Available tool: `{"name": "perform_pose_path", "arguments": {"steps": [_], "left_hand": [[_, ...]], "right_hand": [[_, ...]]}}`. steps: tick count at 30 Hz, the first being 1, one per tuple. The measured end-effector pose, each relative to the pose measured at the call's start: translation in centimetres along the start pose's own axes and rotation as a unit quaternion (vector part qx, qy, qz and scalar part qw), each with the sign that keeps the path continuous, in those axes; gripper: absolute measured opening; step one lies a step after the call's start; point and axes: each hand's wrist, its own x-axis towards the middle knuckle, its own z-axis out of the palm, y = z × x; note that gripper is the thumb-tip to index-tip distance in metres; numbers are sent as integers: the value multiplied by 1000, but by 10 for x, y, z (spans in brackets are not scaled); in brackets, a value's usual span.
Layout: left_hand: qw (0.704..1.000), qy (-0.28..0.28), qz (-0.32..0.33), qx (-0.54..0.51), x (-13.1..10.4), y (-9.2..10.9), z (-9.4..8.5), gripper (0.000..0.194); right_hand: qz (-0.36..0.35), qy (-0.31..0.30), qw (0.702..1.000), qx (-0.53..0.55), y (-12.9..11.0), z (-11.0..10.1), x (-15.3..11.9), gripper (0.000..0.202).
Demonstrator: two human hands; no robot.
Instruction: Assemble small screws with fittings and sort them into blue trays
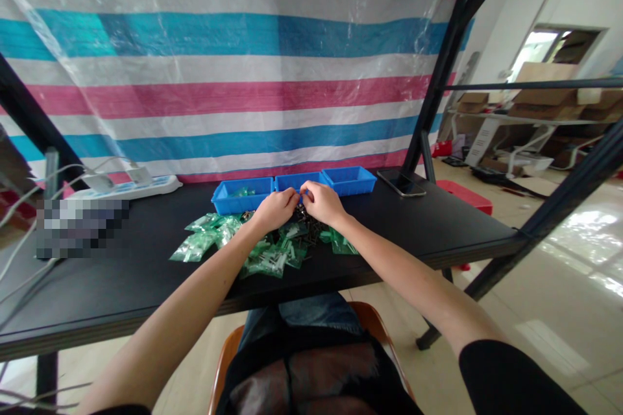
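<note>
My left hand (278, 209) and my right hand (321, 202) meet in front of the middle blue bin (302, 179). Fingers on both are closed in a pinch, and whatever lies between them is too small to make out. Below my hands is a heap of small dark metal pieces, perhaps screws (311, 228). Several green-tinted clear plastic packets (265, 259) with pale pieces inside spread around the heap. The left blue bin (224, 198) holds a little greenish plastic; the right blue bin (350, 183) stands beside the middle one.
A phone (402, 183) lies at the right of the black table (438, 227). On the left are a white power strip (150, 188) with plugs and cables. Black frame posts (431, 91) and a striped sheet (243, 71) bound the table. A red stool (462, 196) stands beyond.
</note>
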Motion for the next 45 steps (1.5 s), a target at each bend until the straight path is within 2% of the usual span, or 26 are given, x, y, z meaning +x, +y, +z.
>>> {"name": "perform_pose_path", "arguments": {"steps": [16,24,31,38,41,45], "left_hand": [[999,-7,-2,32,0,0,0,27],[995,9,-61,81,0,3,2,30],[995,8,-61,84,0,3,2,28],[995,-34,-46,83,2,2,6,32],[995,-17,-49,84,3,3,3,34],[995,-25,-47,81,2,4,0,33]], "right_hand": [[26,3,1000,-16,-1,2,0,12],[15,24,999,-29,-1,2,-1,12],[20,31,999,-34,-1,3,-1,11],[-3,39,999,-25,-5,3,-1,14],[0,29,1000,-11,-5,2,0,15],[-11,4,1000,-9,-6,1,-1,16]]}}
